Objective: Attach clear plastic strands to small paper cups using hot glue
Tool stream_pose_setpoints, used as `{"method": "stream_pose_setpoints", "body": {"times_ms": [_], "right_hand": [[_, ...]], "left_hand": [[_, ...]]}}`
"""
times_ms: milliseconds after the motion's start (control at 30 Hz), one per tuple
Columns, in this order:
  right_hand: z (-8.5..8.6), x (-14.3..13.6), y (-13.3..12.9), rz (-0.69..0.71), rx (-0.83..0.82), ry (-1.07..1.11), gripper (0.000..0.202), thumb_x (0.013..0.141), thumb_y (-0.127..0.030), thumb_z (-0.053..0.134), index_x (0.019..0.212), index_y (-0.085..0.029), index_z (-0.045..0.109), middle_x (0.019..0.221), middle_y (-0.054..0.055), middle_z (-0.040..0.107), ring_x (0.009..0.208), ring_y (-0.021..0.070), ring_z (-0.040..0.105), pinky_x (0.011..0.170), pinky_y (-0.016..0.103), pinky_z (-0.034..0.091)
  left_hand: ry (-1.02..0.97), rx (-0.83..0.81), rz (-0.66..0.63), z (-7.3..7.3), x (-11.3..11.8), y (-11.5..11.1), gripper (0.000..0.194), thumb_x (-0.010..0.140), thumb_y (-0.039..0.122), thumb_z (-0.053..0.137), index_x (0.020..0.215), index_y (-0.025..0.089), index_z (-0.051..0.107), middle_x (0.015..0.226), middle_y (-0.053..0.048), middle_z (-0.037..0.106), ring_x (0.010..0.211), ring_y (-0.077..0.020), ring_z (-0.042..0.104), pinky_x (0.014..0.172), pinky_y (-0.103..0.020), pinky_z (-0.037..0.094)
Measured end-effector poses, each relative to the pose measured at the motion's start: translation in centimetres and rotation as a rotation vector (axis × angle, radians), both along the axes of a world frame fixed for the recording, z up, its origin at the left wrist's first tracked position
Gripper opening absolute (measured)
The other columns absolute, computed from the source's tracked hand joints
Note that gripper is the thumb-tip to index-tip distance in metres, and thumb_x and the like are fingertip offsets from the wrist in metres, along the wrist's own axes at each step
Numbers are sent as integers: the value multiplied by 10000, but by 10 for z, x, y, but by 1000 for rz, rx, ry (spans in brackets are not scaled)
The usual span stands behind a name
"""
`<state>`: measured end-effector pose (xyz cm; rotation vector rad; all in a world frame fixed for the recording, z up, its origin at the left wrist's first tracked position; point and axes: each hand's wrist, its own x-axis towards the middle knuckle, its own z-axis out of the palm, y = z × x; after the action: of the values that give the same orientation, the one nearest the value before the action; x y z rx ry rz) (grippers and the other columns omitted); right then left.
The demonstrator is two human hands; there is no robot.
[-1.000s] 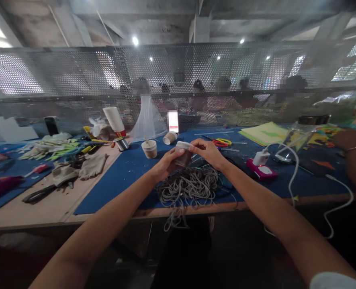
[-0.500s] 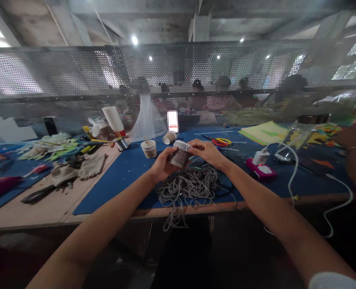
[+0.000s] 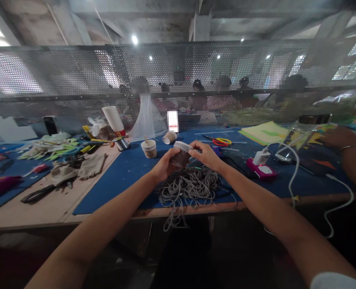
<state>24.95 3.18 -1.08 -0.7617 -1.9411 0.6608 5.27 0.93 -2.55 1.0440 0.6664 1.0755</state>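
Curving left hand (image 3: 164, 165) around cup (image 3: 180, 159)

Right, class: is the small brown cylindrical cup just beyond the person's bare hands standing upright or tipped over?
Tipped over: the brown cup lies on its side on the flat blue mat, its round mouth facing left.

Free blue mat (image 3: 114, 176) left of hands (image 3: 166, 163) (image 3: 206, 156), cord heap (image 3: 190, 186) blocking beneath, upright cup (image 3: 149, 150) farther back
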Motion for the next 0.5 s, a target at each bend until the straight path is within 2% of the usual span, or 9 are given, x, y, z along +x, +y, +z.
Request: {"method": "stream_pose_setpoints", "body": {"times_ms": [100, 200, 300, 500], "right_hand": [[-2, -2, -1, -63, 43, -29, 198, 877, -392, 576, 895, -214, 661, 924, 24, 666, 950, 214, 596, 911, 350, 438], [-4, -3, 0, -68, 48, -2, 295, 904, -484, 590, 995, -223, 690, 1037, 42, 695, 1032, 227, 607, 959, 357, 431], [-5, -4, 3, -58, 31, 25, 369, 899, -561, 604, 1012, -226, 709, 1031, 48, 708, 1035, 232, 615, 961, 364, 439], [-4, -2, 2, -81, 100, 58, 308, 877, -524, 661, 995, -245, 720, 1053, 55, 709, 1069, 240, 605, 1008, 400, 419]], "left_hand": [[16, 35, 27, 1, 1, -1, 372, 834, 429, 639, 1053, 138, 714, 958, -113, 764, 816, -247, 720, 729, -343, 543], [-9, 63, 62, 3, 2, -2, 344, 821, 391, 679, 1058, 143, 708, 970, -100, 762, 869, -246, 715, 783, -346, 547], [-16, 104, 58, 5, 3, -3, 357, 811, 358, 721, 1102, 155, 684, 1002, -81, 748, 907, -231, 700, 827, -338, 535], [76, 165, 187, 3, 6, -4, 426, 760, 348, 806, 1114, 180, 637, 1023, -40, 688, 906, -171, 642, 787, -271, 490]]}}
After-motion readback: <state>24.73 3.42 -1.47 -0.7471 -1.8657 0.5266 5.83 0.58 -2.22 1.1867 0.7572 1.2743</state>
